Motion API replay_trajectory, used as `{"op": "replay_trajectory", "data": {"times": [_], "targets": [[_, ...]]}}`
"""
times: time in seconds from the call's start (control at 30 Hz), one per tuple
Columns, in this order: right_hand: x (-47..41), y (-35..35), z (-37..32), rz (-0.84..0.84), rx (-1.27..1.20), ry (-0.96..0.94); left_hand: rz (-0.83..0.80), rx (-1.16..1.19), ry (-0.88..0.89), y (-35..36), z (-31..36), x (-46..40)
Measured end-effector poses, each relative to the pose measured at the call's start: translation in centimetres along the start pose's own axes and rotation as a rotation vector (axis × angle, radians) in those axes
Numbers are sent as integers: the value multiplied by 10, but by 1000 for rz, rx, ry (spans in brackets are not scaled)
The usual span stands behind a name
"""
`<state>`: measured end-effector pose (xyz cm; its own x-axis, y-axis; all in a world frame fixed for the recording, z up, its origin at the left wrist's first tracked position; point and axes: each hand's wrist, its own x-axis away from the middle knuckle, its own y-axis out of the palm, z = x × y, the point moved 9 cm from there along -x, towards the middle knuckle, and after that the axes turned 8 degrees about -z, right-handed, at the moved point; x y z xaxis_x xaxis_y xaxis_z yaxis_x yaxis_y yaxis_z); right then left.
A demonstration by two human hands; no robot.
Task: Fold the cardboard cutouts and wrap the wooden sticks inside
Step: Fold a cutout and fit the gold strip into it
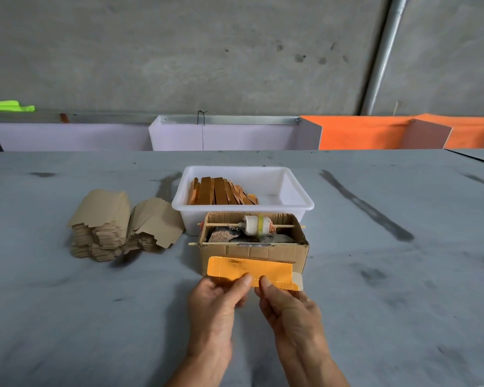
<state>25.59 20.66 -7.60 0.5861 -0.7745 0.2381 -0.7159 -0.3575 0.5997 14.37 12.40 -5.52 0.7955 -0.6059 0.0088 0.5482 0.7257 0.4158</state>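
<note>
Both hands nearest: left hand (217,300) & right hand (287,308), each grip pinching near edge of orange cutout (252,270), held just above desk (375,275). Behind it a cardboard box (299,254). Far: white tub (296,196) w/ wooden sticks (221,191). Left: cutout stacks (118,224).

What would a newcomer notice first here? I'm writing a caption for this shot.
Both hands, left hand and right hand, pinch a shiny orange cardboard cutout in front of a cardboard box. Behind it, a white tub holds wrapped orange packs; brown cutout stacks lie left.
</note>
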Motion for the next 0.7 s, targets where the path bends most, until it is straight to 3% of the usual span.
{"op": "replay_trajectory", "data": {"times": [0.47,0.7], "targets": [[-5,-10,-4,-12,-71,32,-22,147,-196,-7,-17,-1],[-7,-10,-7,-20,-48,42,-85,194,-93,-6,-9,-7]]}}
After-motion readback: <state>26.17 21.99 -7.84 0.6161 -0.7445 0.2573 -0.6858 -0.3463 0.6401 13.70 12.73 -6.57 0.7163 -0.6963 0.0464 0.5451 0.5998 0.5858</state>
